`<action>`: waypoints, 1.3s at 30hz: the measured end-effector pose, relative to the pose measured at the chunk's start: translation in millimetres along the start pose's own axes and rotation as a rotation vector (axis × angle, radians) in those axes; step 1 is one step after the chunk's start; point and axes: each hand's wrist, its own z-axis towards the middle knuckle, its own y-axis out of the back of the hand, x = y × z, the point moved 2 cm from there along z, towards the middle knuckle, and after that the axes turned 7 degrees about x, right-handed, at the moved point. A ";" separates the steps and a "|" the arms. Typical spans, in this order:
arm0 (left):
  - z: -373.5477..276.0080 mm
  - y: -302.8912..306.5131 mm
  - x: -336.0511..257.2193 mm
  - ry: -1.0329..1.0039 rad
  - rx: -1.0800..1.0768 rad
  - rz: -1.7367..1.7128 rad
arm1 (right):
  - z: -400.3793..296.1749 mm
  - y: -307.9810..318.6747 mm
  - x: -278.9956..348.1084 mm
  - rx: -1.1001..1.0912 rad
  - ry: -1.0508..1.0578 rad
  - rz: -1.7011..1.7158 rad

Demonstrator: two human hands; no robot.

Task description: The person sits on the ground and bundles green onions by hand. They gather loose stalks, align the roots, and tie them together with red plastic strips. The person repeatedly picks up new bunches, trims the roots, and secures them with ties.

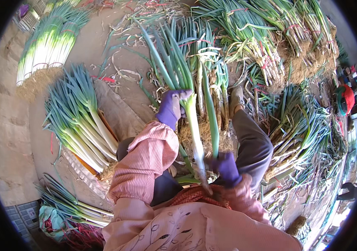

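My left hand [171, 105], in a purple glove, grips a large green onion [191, 125] where its leaves fan out from the stalk. The pale shaft slants down toward my lap, and its blurred root end lies beside my right hand [227, 169]. That hand, also purple-gloved and smeared by motion, is closed around the lower end of a long green leaf [211, 116], which stands up from the fist. Between my legs and beyond them stands a bundle of untrimmed green onions [202, 59] with dry outer skins and fibrous roots [222, 138].
Cleaned green onions [86, 135] rest on a support at my left. Tied bundles stand far left [51, 44] and far right [257, 47]. More untrimmed onions [304, 131] lie by my right leg [252, 141]. Red ties [83, 233] sit lower left. Leaf scraps [128, 70] litter the ground.
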 end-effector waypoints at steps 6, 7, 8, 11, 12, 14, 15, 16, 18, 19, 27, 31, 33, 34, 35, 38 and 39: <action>5.6 17.8 -6.7 -0.052 0.022 0.095 | -37.1 -7.6 -42.8 0.432 -0.322 -0.181; -2.1 16.1 -33.7 -0.098 0.003 0.143 | -12.1 17.5 -18.6 0.181 -0.370 -0.399; 0.1 20.5 -42.2 -0.054 -0.011 0.088 | -3.8 22.1 -25.4 -0.125 -0.263 -0.404; 5.0 13.9 -44.2 -0.050 -0.072 -0.033 | 53.2 39.6 14.7 -0.215 -0.012 0.229; 7.3 8.9 -43.7 -0.069 -0.083 -0.074 | 57.0 26.0 21.3 -0.061 -0.003 0.563; 29.7 23.2 -34.2 -0.274 -0.041 -0.022 | 53.2 -1.4 29.6 0.055 0.019 0.810; 39.0 28.1 -33.9 -0.379 -0.020 -0.007 | 45.3 -11.8 30.1 0.014 0.014 0.717; 27.1 10.1 -37.3 -0.501 -0.004 0.046 | 41.6 -16.1 22.3 0.104 -0.041 0.949; 8.8 -18.6 -18.0 -0.262 0.068 -0.040 | 54.5 -5.8 24.1 0.114 -0.189 1.007; 1.9 -26.9 -5.9 -0.147 0.176 0.000 | 67.7 2.7 33.4 0.119 -0.261 1.036; 14.1 -23.6 -12.5 0.101 0.011 0.008 | 16.6 32.5 63.5 0.069 -0.195 0.763; 32.0 4.4 -20.1 0.007 0.073 0.007 | -30.9 37.1 67.6 0.081 -0.154 0.519; 35.4 15.4 -24.2 0.005 0.046 0.008 | -59.4 37.9 59.2 0.074 -0.022 0.268; 36.3 23.2 -26.4 -0.017 0.077 -0.016 | -70.4 39.5 57.0 0.058 0.067 0.146; 37.4 33.2 -28.7 -0.038 0.108 -0.040 | -82.9 44.6 61.8 0.076 0.083 0.120; 52.0 61.6 -32.9 0.008 -0.040 0.033 | -129.7 67.7 83.4 0.222 0.052 -0.001; 51.3 75.7 -44.8 -0.007 -0.022 0.065 | -143.5 74.5 79.2 0.299 0.160 -0.122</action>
